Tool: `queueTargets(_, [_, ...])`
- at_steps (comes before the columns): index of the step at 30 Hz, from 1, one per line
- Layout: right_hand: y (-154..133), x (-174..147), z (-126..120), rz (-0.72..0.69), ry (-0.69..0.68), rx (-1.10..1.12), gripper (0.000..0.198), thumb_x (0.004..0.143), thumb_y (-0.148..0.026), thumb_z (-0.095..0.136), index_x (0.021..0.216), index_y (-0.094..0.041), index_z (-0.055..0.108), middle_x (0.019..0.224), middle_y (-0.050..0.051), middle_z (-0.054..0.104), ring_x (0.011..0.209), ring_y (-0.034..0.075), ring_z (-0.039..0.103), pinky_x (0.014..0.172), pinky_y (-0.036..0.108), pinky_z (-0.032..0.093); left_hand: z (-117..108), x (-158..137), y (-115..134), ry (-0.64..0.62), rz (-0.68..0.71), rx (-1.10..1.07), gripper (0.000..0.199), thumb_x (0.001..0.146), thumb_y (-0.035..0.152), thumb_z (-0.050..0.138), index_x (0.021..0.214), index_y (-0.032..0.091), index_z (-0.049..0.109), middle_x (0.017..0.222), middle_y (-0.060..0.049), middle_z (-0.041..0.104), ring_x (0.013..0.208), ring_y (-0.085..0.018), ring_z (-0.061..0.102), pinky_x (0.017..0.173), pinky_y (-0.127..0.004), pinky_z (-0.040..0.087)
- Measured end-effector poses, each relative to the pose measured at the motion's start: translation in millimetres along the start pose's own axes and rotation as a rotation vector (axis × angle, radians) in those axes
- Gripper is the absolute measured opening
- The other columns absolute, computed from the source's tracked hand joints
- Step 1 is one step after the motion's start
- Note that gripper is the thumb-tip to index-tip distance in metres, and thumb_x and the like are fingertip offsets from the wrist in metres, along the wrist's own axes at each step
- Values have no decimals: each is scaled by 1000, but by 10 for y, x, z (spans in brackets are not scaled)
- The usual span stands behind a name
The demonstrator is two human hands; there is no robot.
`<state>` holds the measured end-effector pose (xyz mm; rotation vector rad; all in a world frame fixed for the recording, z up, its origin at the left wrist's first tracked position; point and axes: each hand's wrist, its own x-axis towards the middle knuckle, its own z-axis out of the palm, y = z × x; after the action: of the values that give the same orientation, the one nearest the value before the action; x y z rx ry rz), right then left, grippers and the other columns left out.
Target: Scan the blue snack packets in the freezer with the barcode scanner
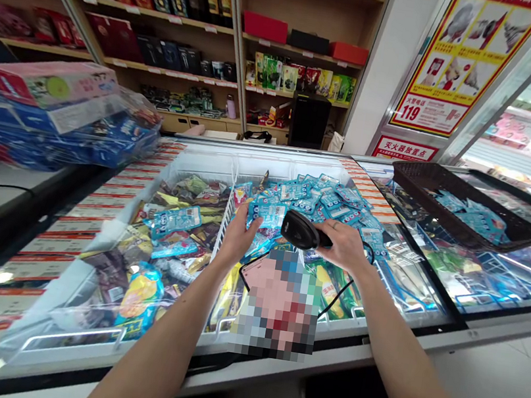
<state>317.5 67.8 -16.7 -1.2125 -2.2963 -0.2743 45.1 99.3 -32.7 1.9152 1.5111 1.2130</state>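
Pinched in my left hand (239,235) is a light-blue ice-cream packet (268,215), its printed face turned up. My right hand (345,245) grips a black barcode scanner (303,231), whose head is right beside the packet. A black cable (338,297) hangs from the scanner toward the freezer's front edge. Behind both hands lies a pile of similar blue packets (330,195) on the glass freezer top. Below the scanner a phone (261,278) rests on the glass, partly blurred out.
Left of my hands, two blue packets (177,220) lie over the freezer's wrapped ice creams. A brown basket (468,206) with several blue packets stands at the right. Boxes in plastic (54,107) sit at the left; shelves (173,12) stand behind.
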Motion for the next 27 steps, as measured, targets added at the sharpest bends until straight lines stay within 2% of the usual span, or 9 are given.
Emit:
queueTargets(6, [3, -4, -7, -10, 3, -18, 36, 76, -29, 64, 111, -23, 59, 98, 4, 66, 87, 19, 61, 73, 28, 44, 12, 1, -48, -12, -16, 23, 45, 85, 44, 43, 124, 22, 44, 114, -7, 57, 97, -20, 56, 82, -34, 44])
queueTargets(16, [17, -2, 12, -14, 16, -30, 33, 78, -33, 63, 109, -22, 60, 97, 5, 66, 88, 20, 61, 74, 28, 45, 36, 4, -74, -9, -7, 40, 47, 86, 45, 42, 127, 23, 41, 114, -7, 58, 90, -18, 58, 78, -33, 44])
queueTargets(21, [30, 1, 42, -12, 15, -40, 32, 78, -34, 63, 108, -23, 61, 97, 5, 66, 88, 20, 61, 73, 28, 45, 40, 10, -91, -13, -9, 32, 46, 86, 44, 42, 127, 23, 42, 113, -7, 59, 92, -19, 58, 77, -32, 45])
queueTargets(27, [44, 26, 123, -22, 35, -51, 33, 80, -37, 62, 110, -23, 60, 95, 5, 66, 86, 20, 60, 73, 29, 44, 46, 25, -86, 4, -2, 45, 46, 85, 43, 44, 126, 22, 43, 113, -7, 59, 98, -20, 57, 82, -34, 44])
